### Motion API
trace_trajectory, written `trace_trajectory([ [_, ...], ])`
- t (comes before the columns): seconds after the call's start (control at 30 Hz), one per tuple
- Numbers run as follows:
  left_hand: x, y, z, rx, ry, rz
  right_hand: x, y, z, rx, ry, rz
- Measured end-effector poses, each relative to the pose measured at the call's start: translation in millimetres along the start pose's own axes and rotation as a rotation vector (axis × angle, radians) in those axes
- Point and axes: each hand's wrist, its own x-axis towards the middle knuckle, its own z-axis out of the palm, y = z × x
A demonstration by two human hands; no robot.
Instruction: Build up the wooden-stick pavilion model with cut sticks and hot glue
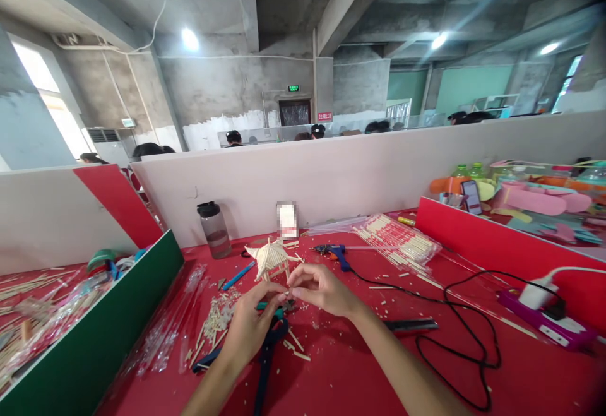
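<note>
My left hand (255,315) and my right hand (319,288) meet over the red table (350,359), fingers pinched together. Between the fingertips is a tiny pale piece (286,294), too small to make out well. Just behind them stands a small pavilion model (272,258) of pale sticks with a ribbed, pointed roof. Beneath my hands lie dark blue-handled pliers (271,346), partly hidden by my left hand. Stick offcuts (218,315) are heaped left of my left hand. A blue pen (239,276) lies left of the model.
A blue glue gun (337,255) with a black cable lies behind my right hand, near bagged sticks (402,242). A dark bottle (214,230) stands back left. Green (95,334) and red dividers (502,258) flank the table; a purple power strip (549,321) sits right.
</note>
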Motion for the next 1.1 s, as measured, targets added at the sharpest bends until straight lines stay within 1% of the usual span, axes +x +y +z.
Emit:
trace_trajectory([
  [0.1, 0, -1, 1.9, -0.057, 0.007, -0.008, 0, 0, 2, -0.033, 0.002, -0.02],
  [0.27, 1, -1, 2.6, -0.029, 0.019, -0.011, 0, 2, 5, -0.075, 0.033, -0.046],
  [0.5, -1, 2, -1.8, 0.164, 0.041, 0.037, 1, 5, 8, -0.149, 0.058, -0.095],
  [0.63, -2, 2, -6.3, 0.273, 0.06, 0.118, 3, 7, 13, -0.193, 0.122, -0.102],
  [0.73, -1, -1, -16.1, 0.336, 0.144, 0.146, 8, 13, 19, -0.19, 0.217, -0.09],
  [0.83, 4, -10, -29.2, 0.376, 0.274, 0.156, 17, 28, 28, -0.115, 0.366, -0.088],
  [0.87, 6, -15, -32.6, 0.385, 0.299, 0.146, 21, 34, 32, -0.07, 0.407, -0.096],
  [0.9, 8, -20, -35.1, 0.386, 0.303, 0.125, 24, 40, 37, -0.012, 0.419, -0.088],
  [1.0, 13, -36, -35.4, 0.366, 0.24, 0.075, 35, 54, 51, 0.21, 0.446, 0.03],
  [1.1, 15, -44, -29.3, 0.342, 0.178, 0.069, 42, 59, 62, 0.377, 0.481, 0.125],
])
